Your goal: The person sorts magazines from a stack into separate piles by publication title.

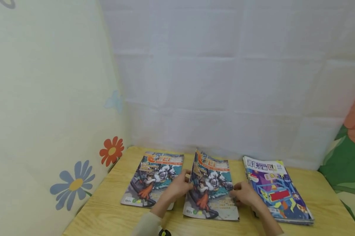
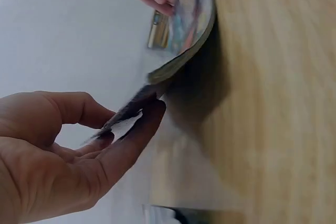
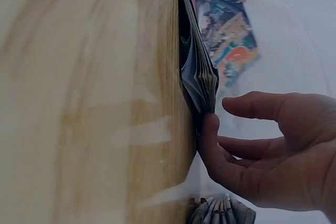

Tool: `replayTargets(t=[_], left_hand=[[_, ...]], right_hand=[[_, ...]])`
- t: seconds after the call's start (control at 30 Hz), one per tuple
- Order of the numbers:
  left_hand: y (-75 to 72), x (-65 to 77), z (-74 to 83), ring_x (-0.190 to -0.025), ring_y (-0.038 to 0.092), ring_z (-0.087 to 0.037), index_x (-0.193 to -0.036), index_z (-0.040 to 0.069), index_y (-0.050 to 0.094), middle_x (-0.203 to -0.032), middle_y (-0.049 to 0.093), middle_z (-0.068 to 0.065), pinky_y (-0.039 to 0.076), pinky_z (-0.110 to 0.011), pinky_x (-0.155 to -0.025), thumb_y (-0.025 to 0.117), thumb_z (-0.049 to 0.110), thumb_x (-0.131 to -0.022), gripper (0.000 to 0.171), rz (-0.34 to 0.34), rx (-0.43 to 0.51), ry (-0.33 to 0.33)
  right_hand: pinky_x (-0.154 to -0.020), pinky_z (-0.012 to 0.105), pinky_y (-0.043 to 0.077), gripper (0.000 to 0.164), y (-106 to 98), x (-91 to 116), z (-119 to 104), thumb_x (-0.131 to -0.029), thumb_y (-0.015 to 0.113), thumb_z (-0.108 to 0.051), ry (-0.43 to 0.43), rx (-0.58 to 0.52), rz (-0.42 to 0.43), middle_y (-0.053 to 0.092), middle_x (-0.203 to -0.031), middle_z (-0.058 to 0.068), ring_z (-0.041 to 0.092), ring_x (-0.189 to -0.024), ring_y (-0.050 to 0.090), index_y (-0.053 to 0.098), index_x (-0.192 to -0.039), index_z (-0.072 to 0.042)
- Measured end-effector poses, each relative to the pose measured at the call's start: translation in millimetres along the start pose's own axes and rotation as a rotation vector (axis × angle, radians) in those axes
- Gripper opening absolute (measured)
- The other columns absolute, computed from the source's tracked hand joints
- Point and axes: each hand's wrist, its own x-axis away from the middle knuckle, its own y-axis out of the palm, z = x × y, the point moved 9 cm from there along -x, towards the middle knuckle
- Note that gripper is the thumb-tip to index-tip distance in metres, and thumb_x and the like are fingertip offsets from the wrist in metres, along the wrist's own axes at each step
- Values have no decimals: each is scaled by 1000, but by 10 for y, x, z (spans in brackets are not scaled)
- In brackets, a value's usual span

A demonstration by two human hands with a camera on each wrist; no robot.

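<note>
A comic-style magazine [image 1: 210,183] lies in the middle of the table with its left edge raised and bent upward. My left hand [image 1: 178,187] pinches that edge between thumb and fingers; the left wrist view shows the fingers of this hand [image 2: 79,166] behind the lifted cover. At the opposite edge is my right hand [image 1: 246,194]. In the right wrist view, a fingertip touches the fanned pages [image 3: 205,77], while the thumb stands apart from them. A magazine with a matching cover [image 1: 158,178] lies flat to the left.
A stack of magazines [image 1: 279,193] with a purple-blue cover lies to the right on the wooden table [image 1: 103,209]. A small black and yellow object [image 1: 165,232] shows at the bottom edge. Behind the table hangs a white cloth [image 1: 189,98]; a flower-painted wall [image 1: 62,124] stands left.
</note>
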Motion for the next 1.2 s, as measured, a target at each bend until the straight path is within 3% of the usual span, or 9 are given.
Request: replayTargets(t=[0.13, 0.27, 0.4, 0.47, 0.57, 0.73, 0.87, 1.03, 1.2], left_hand=[[-59, 71, 172, -73, 60, -23, -143, 1, 42, -126, 59, -25, 49, -37, -55, 61, -6, -85, 61, -15, 37, 39], [-147, 136, 359, -53, 45, -15, -145, 6, 44, -133, 57, -24, 40, -33, -48, 58, -8, -87, 61, -20, 85, 60], [-274, 168, 509, -49, 36, -13, -148, 8, 43, -142, 50, -26, 37, -30, -45, 57, -9, -86, 66, -13, 128, 71], [-355, 158, 525, -54, 43, -13, -150, 7, 41, -148, 44, -29, 38, -30, -45, 58, -8, -86, 68, -10, 147, 66], [-490, 143, 452, -59, 45, -14, -152, 7, 39, -153, 36, -31, 37, -32, -48, 59, -7, -87, 70, -3, 175, 35], [-716, 162, 193, -76, 52, -18, -155, 7, 36, -155, 31, -31, 40, -37, -57, 62, -3, -89, 72, 7, 211, -29], [-905, 180, 6, -99, 63, -27, -153, 5, 38, -147, 42, -31, 52, -41, -68, 65, -2, -88, 71, 28, 223, -53], [-1203, 157, -160, -92, 68, -28, -152, 3, 41, -134, 57, -27, 56, -40, -66, 66, -3, -87, 70, 57, 224, -63], [-1524, 173, -293, -90, 67, -25, -152, -3, 40, -137, 55, -30, 56, -39, -64, 63, -4, -87, 69, 100, 150, -86]], right_hand=[[-67, 38, 59, 45, 41, -7, -39, -92, 67, -5, -35, -56, -12, 64, -99, 18, 25, -78, 65, 54, -126, 22], [-70, 40, 58, 50, 30, -22, -73, -95, 65, -10, -83, -50, 5, 66, -103, 20, 26, -79, 67, 50, -131, 21], [-72, 41, 58, 55, 0, -42, -157, -97, 64, -14, -178, -97, 25, 66, -107, 20, 27, -84, 67, 47, -139, 17], [-74, 43, 58, 56, 2, -35, -214, -98, 63, -14, -221, -174, 10, 66, -109, 21, 29, -88, 67, 45, -141, 17], [-76, 46, 59, 54, 18, 3, -305, -98, 62, -10, -265, -296, -28, 65, -112, 24, 33, -92, 68, 43, -141, 18], [-75, 48, 59, 44, 90, 38, -433, -99, 57, -3, -295, -421, -83, 68, -109, 20, 32, -88, 69, 47, -137, 18], [-73, 49, 60, 40, 206, 13, -572, -97, 58, 1, -329, -450, -97, 70, -105, 19, 30, -83, 70, 51, -133, 18], [-71, 48, 60, 36, 433, -49, -778, -95, 60, 4, -334, -441, -84, 71, -104, 22, 30, -80, 71, 56, -129, 17], [-68, 45, 61, 34, 761, -105, -994, -93, 58, 8, -357, -432, -137, 70, -100, 25, 32, -77, 71, 54, -124, 21]])
